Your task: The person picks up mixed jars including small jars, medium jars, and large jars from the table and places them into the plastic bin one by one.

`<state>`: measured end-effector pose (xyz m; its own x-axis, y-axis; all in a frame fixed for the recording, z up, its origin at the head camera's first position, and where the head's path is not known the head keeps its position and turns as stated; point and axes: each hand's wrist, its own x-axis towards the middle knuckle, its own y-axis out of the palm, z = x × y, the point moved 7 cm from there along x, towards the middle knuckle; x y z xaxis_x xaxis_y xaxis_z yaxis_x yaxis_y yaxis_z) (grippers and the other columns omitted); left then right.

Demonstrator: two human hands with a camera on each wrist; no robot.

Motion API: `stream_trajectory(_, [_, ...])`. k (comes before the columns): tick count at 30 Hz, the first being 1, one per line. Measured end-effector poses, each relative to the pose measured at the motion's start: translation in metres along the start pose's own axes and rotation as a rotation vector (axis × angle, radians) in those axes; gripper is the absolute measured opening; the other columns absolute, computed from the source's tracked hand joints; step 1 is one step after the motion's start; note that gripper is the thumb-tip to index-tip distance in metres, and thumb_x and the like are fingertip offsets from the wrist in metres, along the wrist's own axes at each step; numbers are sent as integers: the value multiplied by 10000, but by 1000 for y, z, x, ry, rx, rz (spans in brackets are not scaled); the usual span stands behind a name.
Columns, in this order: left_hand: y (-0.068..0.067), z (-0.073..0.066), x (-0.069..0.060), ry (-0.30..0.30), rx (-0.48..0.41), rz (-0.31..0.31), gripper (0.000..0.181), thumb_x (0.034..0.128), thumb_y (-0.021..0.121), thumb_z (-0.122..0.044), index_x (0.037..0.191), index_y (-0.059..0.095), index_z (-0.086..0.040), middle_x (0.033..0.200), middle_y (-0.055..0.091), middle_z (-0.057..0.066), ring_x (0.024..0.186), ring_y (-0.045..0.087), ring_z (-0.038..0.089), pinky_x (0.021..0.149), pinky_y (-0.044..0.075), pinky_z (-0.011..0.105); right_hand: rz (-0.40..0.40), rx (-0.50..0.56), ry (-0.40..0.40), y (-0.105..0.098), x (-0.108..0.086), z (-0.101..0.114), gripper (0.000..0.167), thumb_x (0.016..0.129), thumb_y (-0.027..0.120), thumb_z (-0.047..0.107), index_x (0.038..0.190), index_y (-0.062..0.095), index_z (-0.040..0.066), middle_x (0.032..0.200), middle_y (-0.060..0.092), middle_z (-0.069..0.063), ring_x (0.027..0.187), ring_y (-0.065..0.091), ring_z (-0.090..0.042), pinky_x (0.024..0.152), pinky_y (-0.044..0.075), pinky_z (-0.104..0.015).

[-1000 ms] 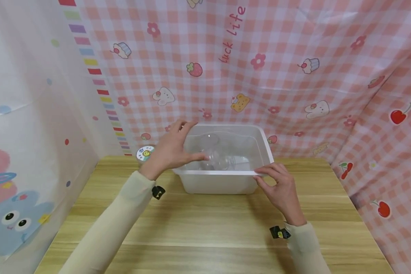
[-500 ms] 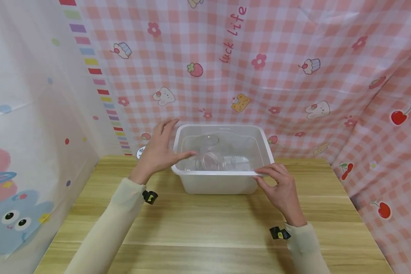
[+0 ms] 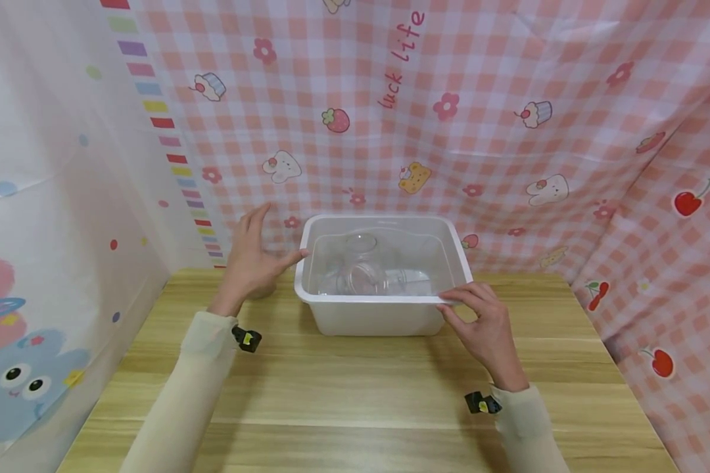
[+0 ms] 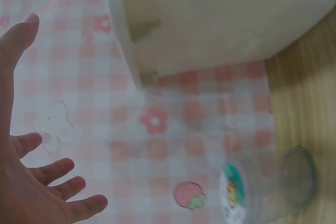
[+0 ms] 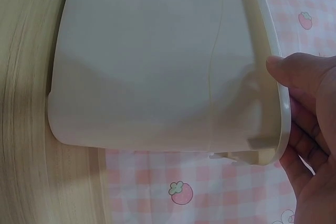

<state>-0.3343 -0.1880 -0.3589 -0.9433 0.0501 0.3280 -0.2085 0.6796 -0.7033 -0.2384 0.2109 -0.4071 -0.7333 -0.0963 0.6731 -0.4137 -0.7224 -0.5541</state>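
A white plastic tub [image 3: 378, 318] stands on the table with several clear round jars [image 3: 363, 278] inside. My right hand [image 3: 484, 328] grips the tub's near right rim, its thumb outside the edge in the right wrist view. To the left of the tub, my left hand [image 3: 252, 264] is held with fingers spread and holds nothing. Its thumb tip lies close to the tub's left rim in the head view; whether they touch I cannot tell. A clear jar with a printed lid [image 4: 232, 193] stands on the table below the left hand, hidden behind it in the head view.
The wood-grain table [image 3: 355, 401] stretches in front of the tub. A pink checked cloth [image 3: 367, 151] hangs right behind it, and a pale patterned cloth [image 3: 65, 197] hangs on the left.
My left hand has moved left from over the tub to outside its left rim, empty throughout. The lidded jar at the left is now covered by it. My right hand has stayed on the rim.
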Motion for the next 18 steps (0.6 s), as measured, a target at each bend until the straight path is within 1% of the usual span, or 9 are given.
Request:
stream_trajectory(3, [-2,15,0,-28,-30,-17,1166,758,841,-606,1640,190,-209,1666,234,164,1408,386,391,1146,390,666,-1,0,-1,0,0,0,196,809,874,100,990,803,129,998,746,9,972,594,-159,845,462,-146])
stream_trajectory(6, [-5,28,0,-56,-48,-35,1172,759,857,-568,1641,184,-193,1658,256,159,1351,410,377,1117,412,670,2,-2,4,0,0,1,195,811,874,109,991,803,138,1000,745,14,975,591,-149,846,460,-141])
stream_trajectory(7, [-5,32,0,-65,-50,-41,1171,759,860,-560,1642,183,-198,1657,258,156,1369,392,378,1125,395,683,1,-2,4,0,0,1,195,811,875,112,990,803,141,1000,745,15,975,591,-148,846,460,-144])
stream_trajectory(10, [-7,42,-1,-92,-44,-51,1190,746,847,-615,1644,178,-211,1671,238,152,1455,328,395,1159,338,721,-2,2,1,-1,0,2,197,809,877,113,989,803,144,1000,746,15,974,591,-149,846,464,-153])
stream_trajectory(14, [-7,55,-1,-145,-48,-52,1255,716,817,-705,1651,145,-206,1694,195,157,1531,248,418,1201,269,724,-4,3,-2,-2,0,3,196,808,877,112,987,801,143,999,746,14,970,590,-148,841,464,-158])
stream_trajectory(16, [-6,61,-2,-174,-58,-44,1277,718,808,-716,1656,114,-198,1710,155,156,1556,200,426,1206,244,732,-3,2,-2,-2,0,2,194,807,878,111,983,801,139,996,746,14,966,589,-146,835,462,-158])
stream_trajectory(18, [-5,67,-3,-195,-73,-38,1273,735,816,-686,1658,91,-195,1720,120,154,1568,166,432,1206,227,741,-2,0,-3,-1,1,2,192,806,878,110,980,800,136,994,747,14,964,590,-145,832,463,-159])
